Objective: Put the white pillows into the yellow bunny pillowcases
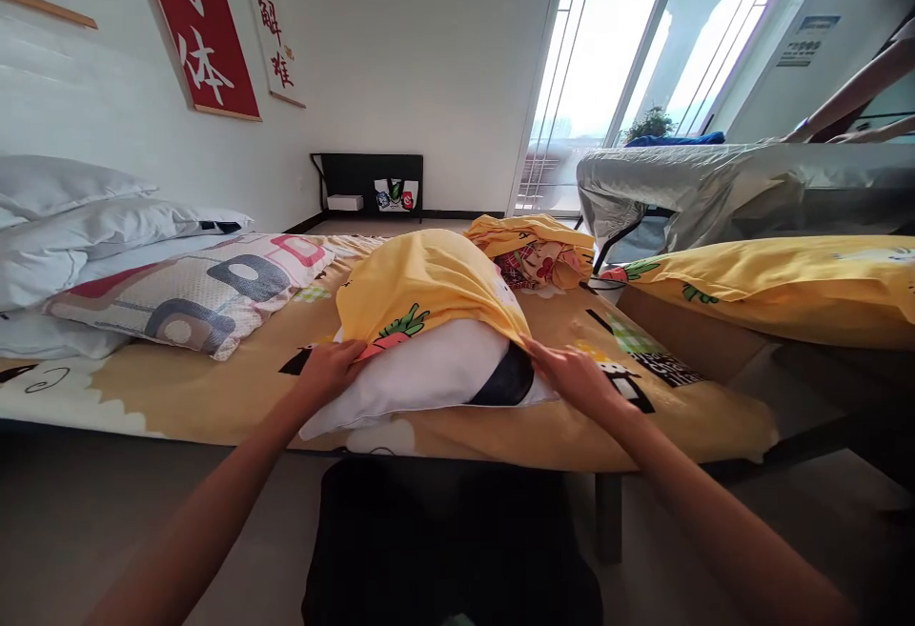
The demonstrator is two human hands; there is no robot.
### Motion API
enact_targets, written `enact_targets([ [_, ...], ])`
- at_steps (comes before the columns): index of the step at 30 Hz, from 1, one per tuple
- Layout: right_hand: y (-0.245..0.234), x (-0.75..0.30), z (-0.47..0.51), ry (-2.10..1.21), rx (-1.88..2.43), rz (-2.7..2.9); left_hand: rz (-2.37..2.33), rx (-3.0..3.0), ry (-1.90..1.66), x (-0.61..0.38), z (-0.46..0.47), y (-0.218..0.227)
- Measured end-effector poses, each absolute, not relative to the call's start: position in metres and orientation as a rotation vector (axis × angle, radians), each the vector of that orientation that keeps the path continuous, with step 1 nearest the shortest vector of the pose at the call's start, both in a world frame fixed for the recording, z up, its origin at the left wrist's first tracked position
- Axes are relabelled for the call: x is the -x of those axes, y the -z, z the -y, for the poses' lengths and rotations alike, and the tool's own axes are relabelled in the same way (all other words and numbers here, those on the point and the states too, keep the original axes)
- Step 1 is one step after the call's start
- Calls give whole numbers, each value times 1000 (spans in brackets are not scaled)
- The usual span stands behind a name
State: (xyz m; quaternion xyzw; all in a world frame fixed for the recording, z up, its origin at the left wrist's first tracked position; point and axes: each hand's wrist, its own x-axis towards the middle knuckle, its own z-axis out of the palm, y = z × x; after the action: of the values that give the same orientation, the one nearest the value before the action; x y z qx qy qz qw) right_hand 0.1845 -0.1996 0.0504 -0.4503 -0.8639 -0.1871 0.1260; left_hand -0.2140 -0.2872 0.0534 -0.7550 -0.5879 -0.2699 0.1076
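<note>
A white pillow (429,373) lies on the bed (214,397) in front of me, half covered by a yellow pillowcase (421,288) printed with carrots. My left hand (330,369) grips the left edge of the pillowcase opening, fingers curled on the cloth. At the right edge of the opening, my right hand (572,373) pinches the pillowcase too. The pillow's white end and a dark patch stick out toward me.
Grey pillows (78,216) and a patterned pillow (193,288) are stacked at the left. A crumpled yellow cloth (533,245) lies farther back. A second bed with yellow bedding (786,283) stands right, and another person's arms (850,97) reach over a grey-covered table (715,183).
</note>
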Motion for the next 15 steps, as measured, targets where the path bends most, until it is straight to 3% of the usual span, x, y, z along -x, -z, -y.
enact_targets([
  [7,-154,-211,198,1131,1326,2412,1474,1956,236,234,287,-172],
  [11,-228,-206,188,1274,1580,2376,1509,1688,131,229,282,-250],
  [15,-290,-203,173,1382,1569,2246,1540,1622,144,223,276,-295],
])
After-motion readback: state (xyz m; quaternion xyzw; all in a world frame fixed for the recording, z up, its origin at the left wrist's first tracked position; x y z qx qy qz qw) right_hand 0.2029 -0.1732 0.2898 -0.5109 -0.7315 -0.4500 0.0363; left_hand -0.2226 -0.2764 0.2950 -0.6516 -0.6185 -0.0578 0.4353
